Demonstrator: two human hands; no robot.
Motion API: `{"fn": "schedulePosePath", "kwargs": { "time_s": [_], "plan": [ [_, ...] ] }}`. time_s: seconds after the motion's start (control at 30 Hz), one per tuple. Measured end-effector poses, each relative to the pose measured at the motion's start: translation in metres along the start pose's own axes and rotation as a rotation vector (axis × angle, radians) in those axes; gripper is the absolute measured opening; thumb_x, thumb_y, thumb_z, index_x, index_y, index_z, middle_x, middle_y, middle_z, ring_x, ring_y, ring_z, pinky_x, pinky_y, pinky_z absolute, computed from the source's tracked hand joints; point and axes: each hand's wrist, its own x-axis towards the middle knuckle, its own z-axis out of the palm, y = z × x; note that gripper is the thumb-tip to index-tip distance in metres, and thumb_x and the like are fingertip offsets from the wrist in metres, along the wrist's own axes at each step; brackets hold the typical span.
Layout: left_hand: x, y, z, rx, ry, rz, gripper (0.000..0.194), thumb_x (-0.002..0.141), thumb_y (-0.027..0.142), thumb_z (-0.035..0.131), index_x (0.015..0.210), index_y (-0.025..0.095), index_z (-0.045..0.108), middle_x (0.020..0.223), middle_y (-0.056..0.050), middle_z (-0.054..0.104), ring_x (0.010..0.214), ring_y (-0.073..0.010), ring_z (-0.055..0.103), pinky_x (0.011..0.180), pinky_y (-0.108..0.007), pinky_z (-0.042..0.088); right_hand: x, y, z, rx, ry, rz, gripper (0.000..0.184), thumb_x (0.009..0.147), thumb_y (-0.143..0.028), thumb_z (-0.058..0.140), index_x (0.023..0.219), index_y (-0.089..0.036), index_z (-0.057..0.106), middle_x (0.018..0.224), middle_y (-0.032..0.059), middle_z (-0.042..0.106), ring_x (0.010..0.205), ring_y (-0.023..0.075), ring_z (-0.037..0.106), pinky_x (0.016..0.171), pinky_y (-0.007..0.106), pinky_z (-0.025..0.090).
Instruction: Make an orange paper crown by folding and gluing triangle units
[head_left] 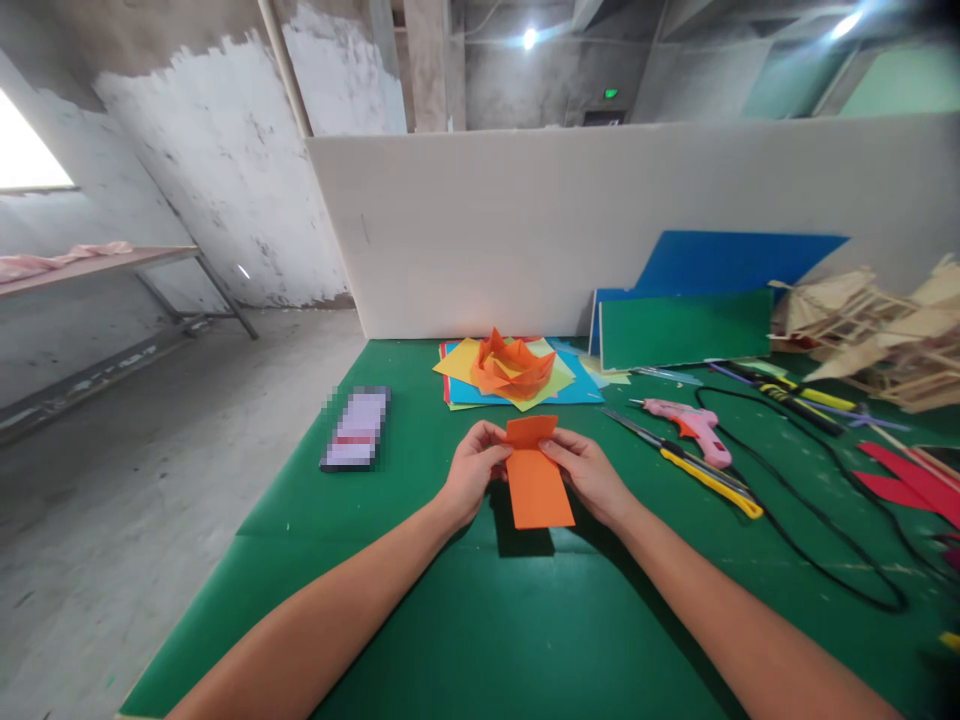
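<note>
While a smartphone [356, 430] lies left of the orange paper ring [516, 382], my left hand [474, 465] pinches the folded orange sheet [538, 490], nearer me than the ring; my right hand [591, 468] grips its opposite edge, and right of the ring lies a pink glue gun [701, 434].

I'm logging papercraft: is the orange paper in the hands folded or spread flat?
Folded: a crease crosses the orange paper, and its shorter far flap tilts from the rest.
</note>
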Motion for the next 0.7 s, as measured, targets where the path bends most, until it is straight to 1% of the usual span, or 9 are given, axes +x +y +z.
{"fn": "schedulePosePath", "kwargs": {
  "time_s": [0.1,0.17,0.27,0.33,0.4,0.5,0.57,0.7],
  "plan": [
    [0.000,0.001,0.000,-0.010,0.025,-0.024,0.024,0.060,0.021,0.070,0.071,0.018,0.048,0.067,0.005,0.053,0.056,-0.0080,0.052,0.047,-0.016,0.039,-0.001,-0.002,0.002,0.029,-0.016,0.011,0.032,0.068,-0.040,0.073,0.097,-0.025,0.072,0.099,0.0033,0.072,0.091,0.0242,0.066,0.082,0.037,0.051],
    [0.000,0.002,0.000,-0.020,0.032,-0.042,0.025,0.059,0.021,0.070,0.070,0.018,0.047,0.065,0.005,0.052,0.055,-0.0080,0.052,0.047,-0.017,0.039,-0.001,-0.003,0.003,0.022,-0.004,0.016,0.032,0.067,-0.041,0.074,0.095,-0.024,0.073,0.098,0.0039,0.072,0.090,0.0244,0.066,0.081,0.037,0.051],
    [-0.001,0.002,0.000,-0.033,0.017,-0.048,0.025,0.060,0.021,0.069,0.070,0.018,0.047,0.066,0.005,0.052,0.055,-0.0076,0.052,0.047,-0.016,0.039,-0.002,-0.003,0.004,0.017,0.017,0.022,0.033,0.066,-0.040,0.074,0.094,-0.023,0.073,0.097,0.0050,0.072,0.086,0.0239,0.066,0.078,0.036,0.052],
    [-0.002,0.001,0.001,-0.037,0.004,-0.035,0.023,0.062,0.022,0.069,0.074,0.019,0.049,0.071,0.004,0.054,0.060,-0.0084,0.054,0.051,-0.017,0.042,-0.002,-0.003,0.004,0.025,0.016,0.028,0.033,0.067,-0.040,0.074,0.095,-0.022,0.073,0.095,0.0052,0.072,0.084,0.0231,0.066,0.076,0.035,0.052],
    [-0.003,-0.001,0.003,-0.030,0.001,-0.021,0.022,0.065,0.024,0.067,0.080,0.019,0.052,0.078,0.003,0.057,0.067,-0.0097,0.057,0.058,-0.019,0.046,-0.002,-0.002,0.004,0.043,0.014,0.030,0.033,0.068,-0.040,0.074,0.095,-0.022,0.073,0.094,0.0047,0.072,0.082,0.0220,0.066,0.075,0.034,0.051],
    [-0.005,-0.003,0.008,-0.009,0.007,-0.014,0.020,0.072,0.029,0.064,0.087,0.020,0.054,0.085,0.002,0.059,0.074,-0.0105,0.057,0.064,-0.020,0.047,-0.002,-0.001,0.005,0.071,0.011,0.030,0.031,0.068,-0.039,0.073,0.095,-0.023,0.073,0.093,0.0043,0.072,0.082,0.0216,0.066,0.076,0.034,0.051],
    [-0.007,-0.003,0.010,-0.018,0.013,0.000,0.020,0.073,0.031,0.063,0.088,0.021,0.053,0.084,0.003,0.058,0.074,-0.0104,0.057,0.063,-0.019,0.046,-0.001,-0.001,0.005,0.075,0.009,0.024,0.031,0.068,-0.040,0.073,0.095,-0.023,0.073,0.094,0.0045,0.073,0.084,0.0222,0.065,0.076,0.035,0.050],
    [-0.008,0.001,0.011,-0.067,0.012,0.016,0.020,0.069,0.028,0.066,0.081,0.020,0.053,0.075,0.004,0.054,0.065,-0.0085,0.054,0.057,-0.017,0.044,-0.002,-0.002,0.005,0.052,0.006,0.004,0.026,0.067,-0.038,0.073,0.089,-0.023,0.074,0.094,0.0038,0.072,0.084,0.0215,0.065,0.071,0.031,0.049]
  ]
}}
